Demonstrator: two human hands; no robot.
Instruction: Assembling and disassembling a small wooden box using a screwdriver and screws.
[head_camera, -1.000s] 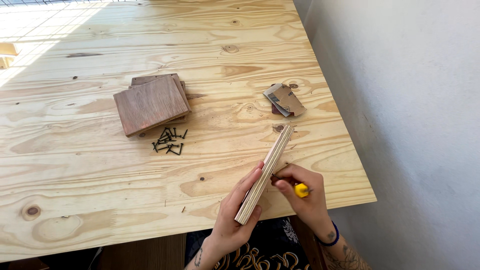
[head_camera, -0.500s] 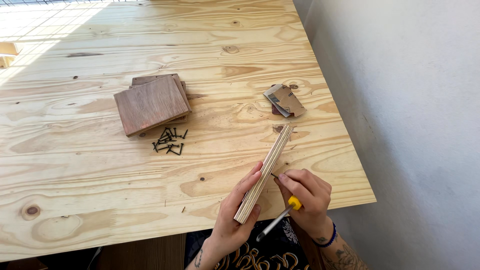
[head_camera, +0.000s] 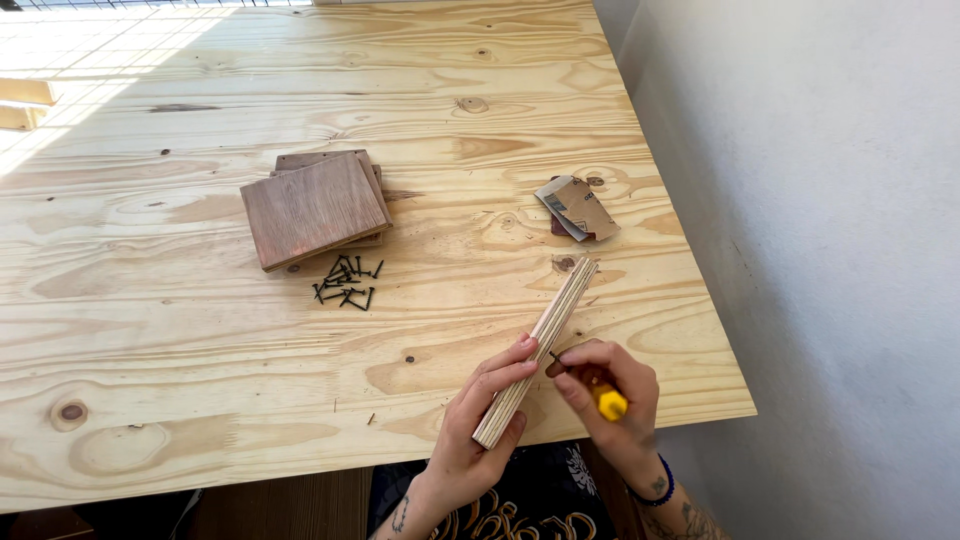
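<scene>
Left hand (head_camera: 475, 430) is clamped on the plywood panel (head_camera: 538, 350), held on edge over the bench (head_camera: 150, 340) front. Right hand (head_camera: 605, 400) grips a yellow-handled screwdriver (head_camera: 608, 402) against it. The panel appears stiff and light; grip its faces.

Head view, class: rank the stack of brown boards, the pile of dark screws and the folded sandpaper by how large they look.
1. Stack of brown boards, clearly largest.
2. Folded sandpaper.
3. Pile of dark screws; close to the sandpaper in spread, so that order is unsure.

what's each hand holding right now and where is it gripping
The left hand grips the plywood strip near its lower end, edge up. The right hand holds a yellow-handled screwdriver by its handle.
</scene>
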